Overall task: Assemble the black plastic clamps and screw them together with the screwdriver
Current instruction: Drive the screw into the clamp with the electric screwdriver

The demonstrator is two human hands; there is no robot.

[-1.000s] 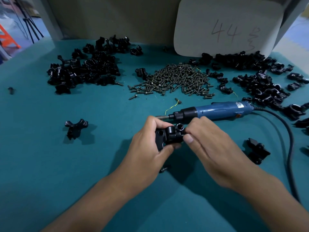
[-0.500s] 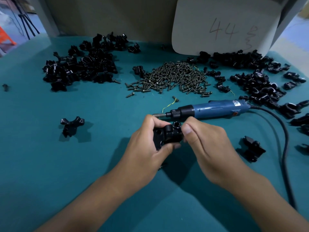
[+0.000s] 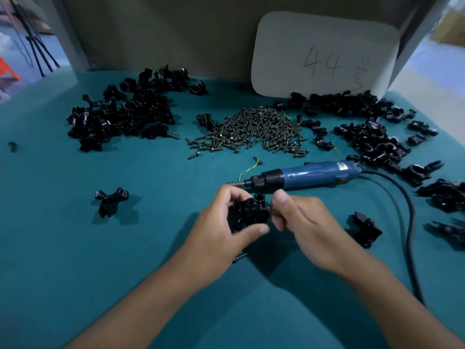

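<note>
Left hand (image 3: pixel 216 227) grips the black plastic clamp assembly (image 3: pixel 247 212) at centre; right hand (image 3: pixel 305 222) has just slipped off toward three o'clock, fingers (image 3: pixel 281 197) loosely curled, holding nothing I can see — likely reaching for the blue electric screwdriver (image 3: pixel 309 173) at twelve o'clock next.

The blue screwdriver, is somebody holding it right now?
No, the blue screwdriver lies on the table beyond both hands, while the left hand grips a black clamp.

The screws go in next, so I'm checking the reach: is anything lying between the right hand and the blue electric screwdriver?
Nothing visible does. The right hand sits just in front of the blue electric screwdriver, which lies flat on the teal table with only bare cloth between them. The clamp, gripped by the left hand, is off to the side.
</note>
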